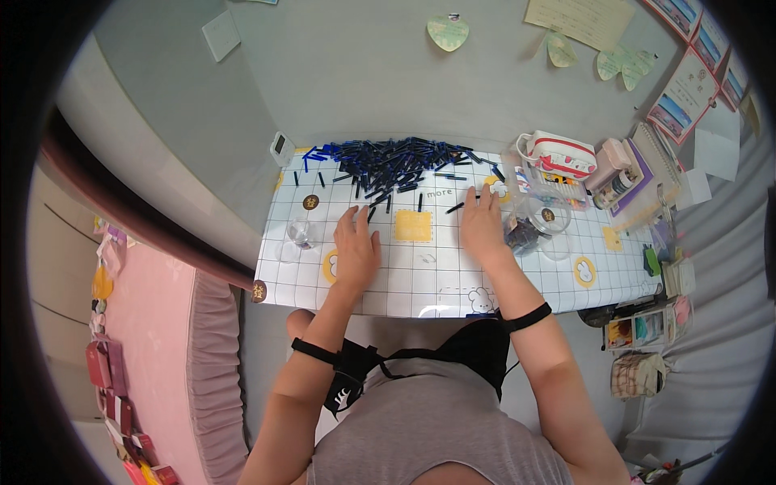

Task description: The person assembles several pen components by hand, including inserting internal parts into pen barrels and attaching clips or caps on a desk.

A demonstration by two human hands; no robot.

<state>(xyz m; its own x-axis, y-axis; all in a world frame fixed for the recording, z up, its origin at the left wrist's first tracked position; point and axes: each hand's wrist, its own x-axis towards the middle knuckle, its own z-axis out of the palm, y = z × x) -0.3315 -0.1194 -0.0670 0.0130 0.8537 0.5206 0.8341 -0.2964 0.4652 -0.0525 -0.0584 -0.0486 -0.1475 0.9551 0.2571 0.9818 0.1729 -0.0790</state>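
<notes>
A heap of small dark-blue tubes, which look like ink cartridges (396,162), lies along the far side of the white grid-patterned tabletop (396,283), with several strays scattered in front. On the left, my left hand (357,249) rests with fingers stretched and thumb apart, its fingertips beside one loose cartridge (373,214). My right hand (483,226) lies opposite with fingers extended; a loose cartridge (455,208) is just to its left. Close to the right hand's outer side is a clear round container (521,234) with dark pieces inside. A small clear cup (301,234) stands left of my left hand.
At the back right are a red-and-white pouch (562,155), a pink box (616,158) and stationery. A small white digital display (281,149) stands at the back left corner. The wall (347,73) rises behind the table; a pink bed (153,323) is to the left.
</notes>
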